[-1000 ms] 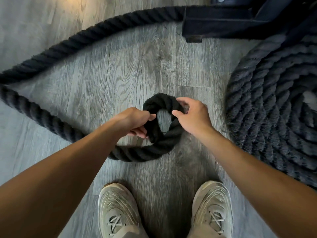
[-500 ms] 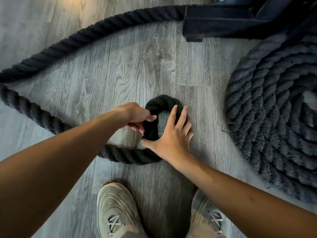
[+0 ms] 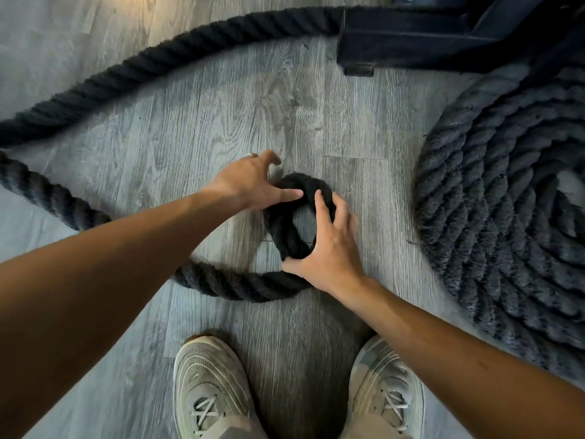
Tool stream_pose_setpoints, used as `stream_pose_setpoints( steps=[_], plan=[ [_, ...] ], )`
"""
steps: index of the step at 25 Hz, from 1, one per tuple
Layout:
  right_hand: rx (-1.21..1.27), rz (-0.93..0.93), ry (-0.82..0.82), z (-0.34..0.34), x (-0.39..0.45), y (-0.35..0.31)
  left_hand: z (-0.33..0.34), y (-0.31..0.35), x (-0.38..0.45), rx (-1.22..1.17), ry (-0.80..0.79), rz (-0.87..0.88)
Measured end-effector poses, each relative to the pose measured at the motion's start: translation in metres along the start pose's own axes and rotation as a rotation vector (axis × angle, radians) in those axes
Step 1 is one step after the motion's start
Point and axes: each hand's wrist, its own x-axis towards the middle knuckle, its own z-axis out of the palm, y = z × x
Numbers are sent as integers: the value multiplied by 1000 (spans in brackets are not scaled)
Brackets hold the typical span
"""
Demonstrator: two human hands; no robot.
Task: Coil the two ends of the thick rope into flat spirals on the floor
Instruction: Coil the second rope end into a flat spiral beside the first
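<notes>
We are bent over the wood floor point(image 3: 196, 128) with our 2 shoes point(image 3: 212, 391) at 6 o'clock. The thick rope point(image 3: 164, 58) comes in from a dark frame point(image 3: 427, 33) at 12 o'clock, swings out to 9 o'clock, and runs back toward the middle, where its end is curled into 1 small loop point(image 3: 285, 229). At 3 o'clock there is a big flat spiral point(image 3: 506, 198) that looks done, so we think 1 end is finished and this small loop is the start of the second. Our right hand point(image 3: 329, 248) lies over the 4 o'clock side of the loop, with the fingers spread and lightly bent on the rope and the thumb pushing in at the bottom. Our left hand point(image 3: 253, 182) is at the 10 o'clock side, fingers spread wide and mostly straight, thumb touching the top of the loop; it grips nothing. To do this step well, we think we should keep the right hand pressing down so the middle stays flat and small. Then the left hand can slide the next bit of rope snug against the loop, with no gap. If we let go too soon, the stiff rope may spring open.
</notes>
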Motion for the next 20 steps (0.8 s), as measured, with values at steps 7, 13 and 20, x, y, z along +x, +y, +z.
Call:
stream_pose_setpoints(
  steps=[7, 13, 20],
  plan=[
    [-80, -323, -394, -61, 71, 29, 19, -7, -2, -73, 160, 214],
    [70, -62, -164, -84, 86, 36, 53, -38, -55, -192, 449, -167],
    [481, 624, 118, 6, -36, -26, 43, -38, -50, -283, 368, -303]
  ],
)
